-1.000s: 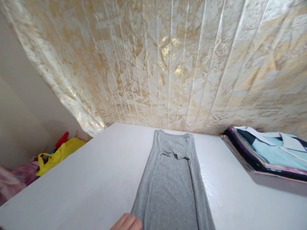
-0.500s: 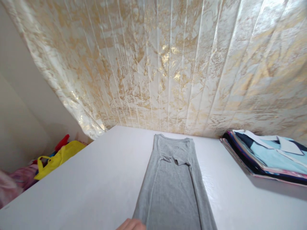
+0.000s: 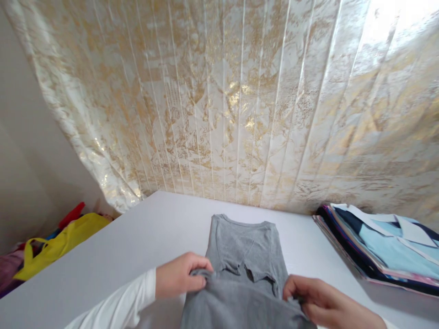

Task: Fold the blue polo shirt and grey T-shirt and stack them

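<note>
A grey garment (image 3: pixel 242 242) with a wide neckline lies on the white table, its sides folded inward and its sleeve ends meeting at mid-chest. My left hand (image 3: pixel 183 276), in a white sleeve, pinches the left edge of its lower part. Opposite, my right hand (image 3: pixel 322 299) grips the right edge. Between both hands the lower part is lifted and bent up toward the neckline, covering the middle of the garment. The near end of the cloth runs out of view at the bottom.
On the right of the white table (image 3: pixel 137 246) sits a stack of folded clothes (image 3: pixel 394 242), a light blue collared shirt on top. Beyond the left edge lie a yellow cloth item (image 3: pixel 65 242) and other coloured clothes. A gold-patterned curtain (image 3: pixel 219 100) hangs behind.
Both hands have come into fuller view, and each now grips an edge of the grey garment. Its lower part, flat before, is raised and brought toward the neckline. The view has tilted slightly up.
</note>
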Demonstrator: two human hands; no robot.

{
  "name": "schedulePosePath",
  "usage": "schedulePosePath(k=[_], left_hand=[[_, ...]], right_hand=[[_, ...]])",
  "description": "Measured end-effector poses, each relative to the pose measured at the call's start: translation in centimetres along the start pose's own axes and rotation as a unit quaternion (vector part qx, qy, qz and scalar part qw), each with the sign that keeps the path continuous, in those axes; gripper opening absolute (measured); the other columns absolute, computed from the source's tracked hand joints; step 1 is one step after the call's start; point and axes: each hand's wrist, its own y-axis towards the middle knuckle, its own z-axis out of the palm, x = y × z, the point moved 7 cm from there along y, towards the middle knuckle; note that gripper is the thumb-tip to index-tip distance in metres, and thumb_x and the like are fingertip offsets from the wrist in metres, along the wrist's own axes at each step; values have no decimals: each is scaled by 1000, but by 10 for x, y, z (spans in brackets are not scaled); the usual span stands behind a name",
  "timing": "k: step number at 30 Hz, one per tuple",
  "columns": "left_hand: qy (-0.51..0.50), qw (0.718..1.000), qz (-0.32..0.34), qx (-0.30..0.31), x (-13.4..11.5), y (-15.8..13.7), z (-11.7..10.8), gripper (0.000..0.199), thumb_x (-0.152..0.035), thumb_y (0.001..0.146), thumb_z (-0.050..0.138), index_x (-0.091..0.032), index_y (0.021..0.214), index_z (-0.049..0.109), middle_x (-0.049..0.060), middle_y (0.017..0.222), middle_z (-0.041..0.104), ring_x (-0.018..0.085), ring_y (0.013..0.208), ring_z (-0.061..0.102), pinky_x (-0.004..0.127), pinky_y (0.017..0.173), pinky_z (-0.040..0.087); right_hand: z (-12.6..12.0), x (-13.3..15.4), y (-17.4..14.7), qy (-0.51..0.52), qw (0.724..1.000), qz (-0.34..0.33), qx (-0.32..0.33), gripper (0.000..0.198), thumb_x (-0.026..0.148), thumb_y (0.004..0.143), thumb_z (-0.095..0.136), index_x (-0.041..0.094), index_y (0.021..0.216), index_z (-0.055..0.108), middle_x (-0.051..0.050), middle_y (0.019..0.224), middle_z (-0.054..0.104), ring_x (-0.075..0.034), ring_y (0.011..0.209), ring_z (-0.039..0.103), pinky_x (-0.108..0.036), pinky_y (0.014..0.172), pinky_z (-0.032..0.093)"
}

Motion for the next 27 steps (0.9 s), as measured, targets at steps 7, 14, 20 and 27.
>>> schedulePosePath(k=[7, 14, 20, 27], left_hand=[[6, 997, -62, -50, 33, 157, -85, 21, -33, 92, 54, -13, 96, 60, 0, 82, 61, 12, 66, 58, 26, 60, 49], [61, 988, -52, -130, 78, 190, -78, 19, -29, 90, 59, -13, 100, 59, 2, 88, 61, 14, 74, 60, 31, 68, 51], [113, 969, -13, -220, 71, 188, -92, 17, -21, 83, 57, -15, 97, 63, 0, 79, 62, 17, 76, 58, 28, 73, 44], [213, 941, -36, -260, 65, 183, -87, 25, -15, 84, 50, -14, 108, 58, 8, 94, 65, 22, 89, 61, 32, 82, 43]], right_hand=[[-90, -49, 122, 8, 984, 83, -159, 31, 26, 63, 42, 20, 89, 60, -2, 74, 63, -18, 67, 56, -28, 61, 44], [-84, -110, 147, -61, 967, 83, -233, 41, 31, 67, 51, 21, 106, 58, -3, 89, 67, -17, 69, 59, -31, 69, 46], [-103, -118, 148, -89, 950, 67, -292, 38, 34, 71, 48, 21, 105, 60, -4, 86, 68, -16, 63, 58, -30, 65, 47], [-94, -134, 151, -80, 941, 73, -321, 40, 37, 73, 49, 19, 107, 58, -6, 96, 66, -15, 63, 59, -32, 67, 49]])
